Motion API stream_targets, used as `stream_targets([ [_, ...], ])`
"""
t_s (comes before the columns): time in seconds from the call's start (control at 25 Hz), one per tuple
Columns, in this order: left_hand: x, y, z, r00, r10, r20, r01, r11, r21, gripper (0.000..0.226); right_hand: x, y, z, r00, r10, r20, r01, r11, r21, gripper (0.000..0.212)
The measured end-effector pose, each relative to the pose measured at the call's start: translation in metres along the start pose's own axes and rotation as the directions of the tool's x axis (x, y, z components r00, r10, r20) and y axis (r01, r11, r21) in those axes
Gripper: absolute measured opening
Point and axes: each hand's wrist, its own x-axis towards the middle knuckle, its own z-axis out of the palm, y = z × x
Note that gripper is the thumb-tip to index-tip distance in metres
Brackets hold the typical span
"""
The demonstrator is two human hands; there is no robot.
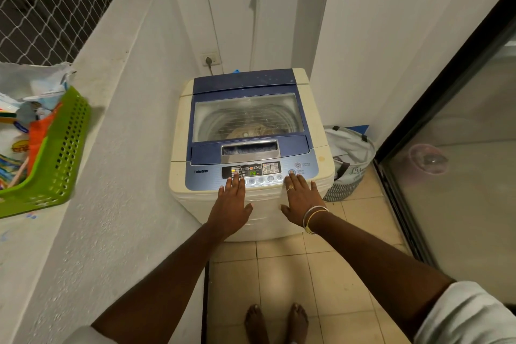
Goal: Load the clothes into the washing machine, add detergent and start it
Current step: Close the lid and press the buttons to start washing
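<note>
2 hands are laid flat on the washer [178, 148] panel [203, 176], left hand [233, 204] and right hand [300, 198] apart; each grip is spread fully open, nothing held (lid [245, 79] closed).

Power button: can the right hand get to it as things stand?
Probably yes. The right hand rests on the control panel, touching the start button; the power button sits just beyond, nothing between.

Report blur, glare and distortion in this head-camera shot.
Head view: the wide-angle lens bows the walls and the glass door frame; the green basket at the left edge is smeared; the door carries a faint pink reflection; the washing machine display reads sharp.
</note>
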Motion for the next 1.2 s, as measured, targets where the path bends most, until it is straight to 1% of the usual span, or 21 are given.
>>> stream_targets([
  [0.16, -0.001, 0.0, 0.001, 1.0, -0.002, -0.005, 0.002, 1.0, -0.018, 0.076, 0.001, 0.003, 0.004, 1.0, 0.0, -0.007, 0.0, 1.0, 0.018, 0.084],
  [0.32, 0.002, -0.003, 0.0, 1.0, -0.003, -0.023, 0.003, 0.999, -0.033, 0.076, 0.007, 0.005, 0.003, 0.998, 0.008, -0.062, -0.005, 0.998, 0.056, 0.081],
  [0.44, 0.003, -0.004, 0.0, 1.0, -0.008, -0.027, 0.007, 0.999, -0.04, 0.075, 0.014, 0.008, -0.001, 0.993, -0.018, -0.116, 0.019, 1.0, 0.005, 0.075],
  [0.52, 0.003, -0.004, 0.001, 0.999, -0.01, -0.035, 0.009, 0.999, -0.037, 0.075, 0.016, 0.009, 0.001, 0.991, -0.039, -0.126, 0.036, 0.999, -0.03, 0.074],
  [0.84, -0.004, 0.003, 0.003, 0.999, 0.005, -0.032, -0.006, 1.0, -0.02, 0.077, 0.023, 0.014, -0.012, 0.993, -0.074, -0.091, 0.072, 0.997, -0.022, 0.066],
  [0.96, -0.007, 0.0, 0.0, 0.999, 0.003, -0.042, -0.004, 1.0, -0.022, 0.076, 0.006, 0.018, 0.004, 0.993, -0.075, -0.086, 0.069, 0.995, -0.073, 0.073],
  [1.2, -0.01, -0.009, -0.002, 0.995, -0.021, -0.101, 0.017, 0.999, -0.039, 0.072, -0.008, 0.014, 0.011, 0.991, -0.002, -0.135, -0.002, 1.0, -0.03, 0.085],
])
